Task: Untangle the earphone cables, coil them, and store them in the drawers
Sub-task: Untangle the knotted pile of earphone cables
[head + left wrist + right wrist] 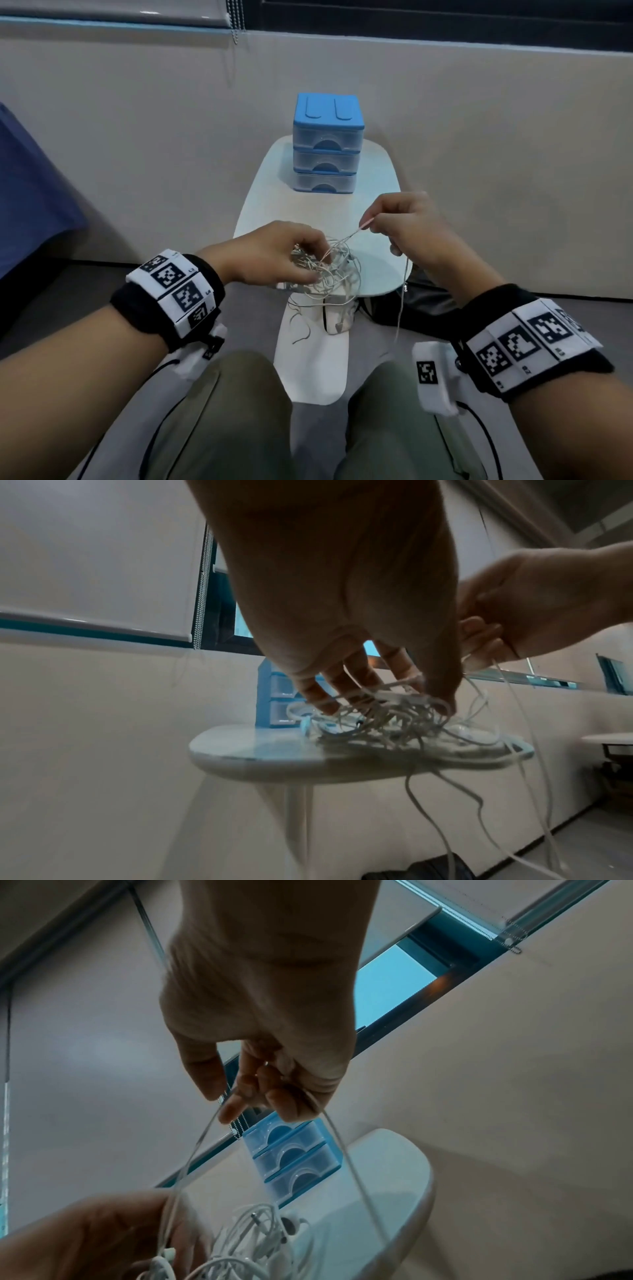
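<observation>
Small white oval table (373,263) stood against beige wall, blue three-drawer unit (327,144) at its far end, all drawers closed. Tangle of white earphone cables (325,270) sat on table's near edge, well in front of drawer unit, several strands spilling over the edge and hanging toward the floor. Left hand (274,253) was down on the tangle's left side, fingers (316,693) curled into the strands and gripping the bundle. Right hand (411,226) was raised just right of and above the tangle, thumb and forefinger pinching one strand pulled taut out of the pile; same cable looped through its curled fingers (281,1099) and dangled down past the table edge. Earbuds and a jack plug (255,1218) showed in the pile. Person seated, knees below table.
</observation>
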`<action>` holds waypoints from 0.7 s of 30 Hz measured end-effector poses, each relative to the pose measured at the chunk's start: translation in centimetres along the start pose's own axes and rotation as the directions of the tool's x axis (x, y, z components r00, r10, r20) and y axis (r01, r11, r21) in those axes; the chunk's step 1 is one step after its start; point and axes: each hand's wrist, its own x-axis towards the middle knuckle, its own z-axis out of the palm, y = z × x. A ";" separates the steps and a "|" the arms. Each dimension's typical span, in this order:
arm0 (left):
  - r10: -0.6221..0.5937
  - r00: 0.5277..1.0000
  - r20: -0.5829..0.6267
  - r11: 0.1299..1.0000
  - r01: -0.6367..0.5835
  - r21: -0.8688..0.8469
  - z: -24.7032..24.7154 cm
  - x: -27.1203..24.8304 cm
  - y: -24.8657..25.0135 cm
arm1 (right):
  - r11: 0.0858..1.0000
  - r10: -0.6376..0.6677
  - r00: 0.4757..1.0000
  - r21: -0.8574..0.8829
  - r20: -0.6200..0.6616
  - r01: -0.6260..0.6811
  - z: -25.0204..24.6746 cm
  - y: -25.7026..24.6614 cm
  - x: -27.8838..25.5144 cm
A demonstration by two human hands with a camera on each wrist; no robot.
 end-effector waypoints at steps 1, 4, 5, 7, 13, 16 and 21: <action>0.009 1.000 -0.013 0.999 -0.008 0.040 0.3 -0.1 -0.4 | 0.999 0.000 1.000 0.052 0.020 -0.001 -0.2 0.1 0.0; 0.030 0.995 -0.093 0.997 -0.023 0.069 0.8 0.1 -1.2 | 0.989 -0.040 0.998 0.147 0.043 0.033 -0.5 0.5 -0.1; 0.032 0.992 -0.123 0.998 -0.025 0.052 0.8 0.3 -1.4 | 0.989 -0.053 0.998 0.140 0.038 0.047 -0.4 0.7 0.1; 0.025 0.981 -0.190 1.000 -0.024 0.004 0.7 0.9 -1.4 | 0.993 -0.059 0.998 0.106 0.010 0.057 -0.2 1.2 0.4; -0.079 0.906 -0.415 0.993 0.034 -0.116 2.5 3.2 -1.7 | 0.982 -0.028 1.000 0.185 -0.001 0.028 0.9 2.9 1.8; -0.111 0.891 -0.441 0.987 0.049 -0.151 3.4 3.9 -1.7 | 0.971 -0.030 1.000 0.237 0.001 0.029 1.8 4.0 2.3; -0.210 0.853 -0.477 0.958 0.081 -0.276 4.7 3.8 -1.5 | 0.962 0.080 0.995 0.267 -0.052 -0.064 3.2 6.5 2.7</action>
